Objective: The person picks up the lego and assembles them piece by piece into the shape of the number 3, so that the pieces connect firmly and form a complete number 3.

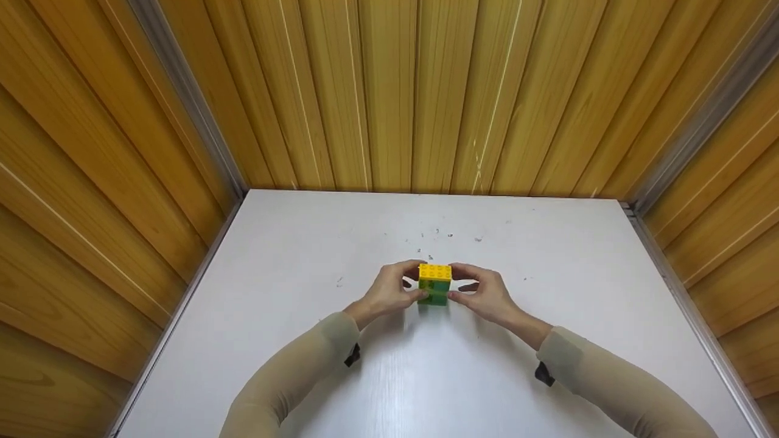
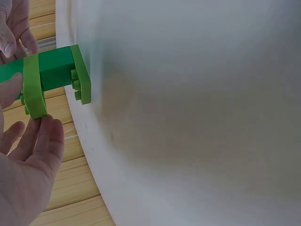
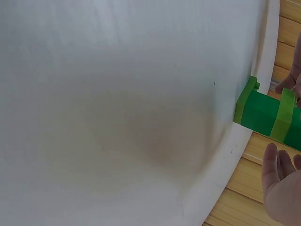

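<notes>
Both arms are in snug, plain beige-tan long sleeves that run right down to the wrists; the left hand (image 1: 389, 291) and right hand (image 1: 485, 294) are bare, no gloves or rings that I can spot; each cuff has a small black bit sticking out on the underside, too small to make out properly.

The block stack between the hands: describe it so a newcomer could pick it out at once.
Start at the white table set against the wooden wall panels. Near its middle, the left hand and the right hand grip one small block stack from either side. It has a yellow studded top over green layers and is the only coloured thing on the table.
</notes>
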`<move>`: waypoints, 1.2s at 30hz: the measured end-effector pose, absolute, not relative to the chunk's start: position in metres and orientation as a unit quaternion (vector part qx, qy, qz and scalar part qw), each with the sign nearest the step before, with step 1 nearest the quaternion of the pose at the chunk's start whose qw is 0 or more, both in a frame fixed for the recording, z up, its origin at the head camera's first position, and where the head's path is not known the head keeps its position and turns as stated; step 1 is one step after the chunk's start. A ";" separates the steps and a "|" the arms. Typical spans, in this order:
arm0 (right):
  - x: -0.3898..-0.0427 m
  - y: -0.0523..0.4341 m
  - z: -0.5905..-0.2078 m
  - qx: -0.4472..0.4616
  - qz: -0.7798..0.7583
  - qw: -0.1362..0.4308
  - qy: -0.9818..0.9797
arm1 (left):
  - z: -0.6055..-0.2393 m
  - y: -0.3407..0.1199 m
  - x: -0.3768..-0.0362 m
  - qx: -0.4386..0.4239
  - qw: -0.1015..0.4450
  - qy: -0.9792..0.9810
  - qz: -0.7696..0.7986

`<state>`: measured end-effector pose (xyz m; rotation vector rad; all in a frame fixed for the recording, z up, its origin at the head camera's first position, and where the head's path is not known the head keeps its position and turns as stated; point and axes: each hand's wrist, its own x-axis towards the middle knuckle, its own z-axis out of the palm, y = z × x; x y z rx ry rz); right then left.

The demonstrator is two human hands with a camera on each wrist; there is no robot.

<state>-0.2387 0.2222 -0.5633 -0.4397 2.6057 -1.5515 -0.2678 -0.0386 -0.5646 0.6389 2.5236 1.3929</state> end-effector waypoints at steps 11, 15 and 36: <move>-0.242 0.209 -0.569 -0.128 -0.514 0.038 0.847 | -0.566 -0.037 -0.268 0.209 0.096 0.855 0.465; -0.243 0.209 -0.569 -0.128 -0.506 0.033 0.852 | -0.566 -0.037 -0.268 0.219 0.084 0.855 0.462; -0.248 0.210 -0.553 -0.063 -0.573 0.059 0.815 | -0.563 -0.038 -0.265 0.295 0.037 0.817 0.494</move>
